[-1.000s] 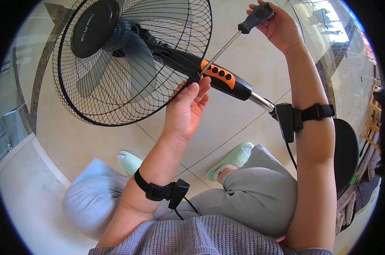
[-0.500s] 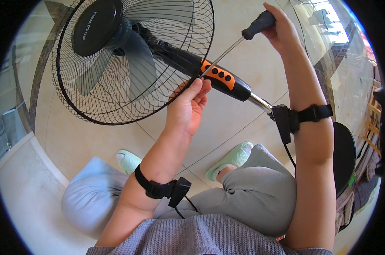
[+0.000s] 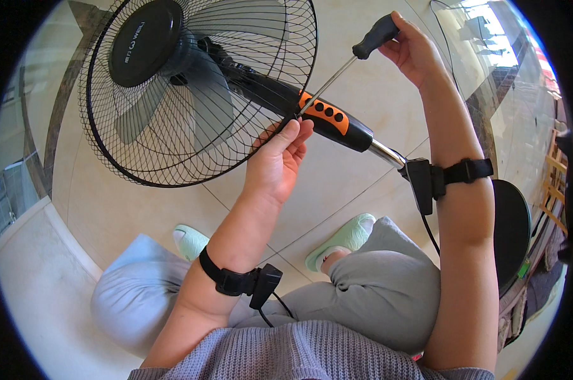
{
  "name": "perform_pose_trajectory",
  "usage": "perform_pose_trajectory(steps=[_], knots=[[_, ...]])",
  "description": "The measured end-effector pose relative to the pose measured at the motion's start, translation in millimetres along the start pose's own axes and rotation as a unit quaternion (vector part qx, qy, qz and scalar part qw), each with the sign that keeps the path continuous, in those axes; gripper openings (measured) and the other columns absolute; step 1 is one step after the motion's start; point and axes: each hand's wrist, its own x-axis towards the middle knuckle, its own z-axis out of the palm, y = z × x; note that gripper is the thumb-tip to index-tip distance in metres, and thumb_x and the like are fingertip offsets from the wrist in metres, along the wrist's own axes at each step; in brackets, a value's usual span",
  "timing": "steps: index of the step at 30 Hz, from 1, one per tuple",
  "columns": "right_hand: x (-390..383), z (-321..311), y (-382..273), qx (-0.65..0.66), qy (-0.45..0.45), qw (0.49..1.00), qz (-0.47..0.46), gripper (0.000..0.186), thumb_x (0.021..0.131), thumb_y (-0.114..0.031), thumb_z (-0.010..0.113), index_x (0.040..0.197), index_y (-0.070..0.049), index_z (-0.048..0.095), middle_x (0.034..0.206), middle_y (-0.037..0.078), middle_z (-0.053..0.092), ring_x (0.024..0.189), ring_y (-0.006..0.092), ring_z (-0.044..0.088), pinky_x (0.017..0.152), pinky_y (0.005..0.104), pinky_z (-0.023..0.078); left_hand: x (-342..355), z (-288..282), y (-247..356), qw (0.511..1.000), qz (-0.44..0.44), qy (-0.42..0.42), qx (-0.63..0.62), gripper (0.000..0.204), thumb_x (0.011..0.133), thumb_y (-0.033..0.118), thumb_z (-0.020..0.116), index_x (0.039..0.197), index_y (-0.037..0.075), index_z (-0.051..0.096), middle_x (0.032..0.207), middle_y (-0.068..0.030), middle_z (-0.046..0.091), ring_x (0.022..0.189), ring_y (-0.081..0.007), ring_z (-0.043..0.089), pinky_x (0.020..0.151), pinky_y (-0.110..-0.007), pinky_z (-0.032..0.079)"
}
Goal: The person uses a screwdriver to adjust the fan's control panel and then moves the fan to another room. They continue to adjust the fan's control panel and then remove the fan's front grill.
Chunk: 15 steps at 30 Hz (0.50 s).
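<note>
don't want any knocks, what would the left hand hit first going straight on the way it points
The left hand would probably meet the screwdriver first, at its tip near the fan guard's rim; the orange button panel looks next, but depth is unclear.

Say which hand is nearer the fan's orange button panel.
Left. The left hand is just below-left of the panel; the right hand is farther, above-right, holding the screwdriver.

A grey-mauve, waffle-textured knit top (image 3: 312, 348) is worn with loose, pale-grey cloth trousers (image 3: 381, 291). The left arm (image 3: 198, 307) is ringed by a black fabric strap (image 3: 212, 268), to which a wedge-shaped black plastic box (image 3: 266, 283) with thin black cables (image 3: 284, 305) is fixed; the right arm (image 3: 467, 272) is fitted with a matching strap (image 3: 469, 171) and box (image 3: 420, 185). Mint-green slippers (image 3: 350, 237) are worn.
</note>
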Motion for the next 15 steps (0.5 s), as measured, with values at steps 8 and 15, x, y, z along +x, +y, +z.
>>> perform_pose_trajectory(steps=[8, 15], knots=[[-12, -28, -81, 0.169, 0.043, 0.962, -0.208, 0.028, 0.091, -0.019, 0.034, 0.093, 0.005, 0.047, 0.089, 0.016, 0.054, 0.084, 0.0265, 0.053, 0.081, 0.0352, 0.043, 10, -14, -14, 0.995, -0.013, -0.031, 0.09, 0.03, 0.074, 0.027, 0.07, 0.096, 0.013, 0.056, 0.096, 0.0006, 0.06, 0.092, -0.0105, 0.052, 0.076, -0.027, 0.035], [-120, -55, -96, -0.47, -0.044, 0.879, -0.062, 0.016, 0.075, -0.015, 0.062, 0.09, -0.013, 0.056, 0.058, -0.004, 0.041, 0.046, 0.0024, 0.037, 0.039, 0.018, 0.031, 40, -37, -36, 0.997, 0.014, 0.069, 0.042, 0.042, 0.071, 0.034, 0.071, 0.103, 0.016, 0.05, 0.099, 0.005, 0.053, 0.096, -0.0114, 0.046, 0.078, -0.034, 0.033]])
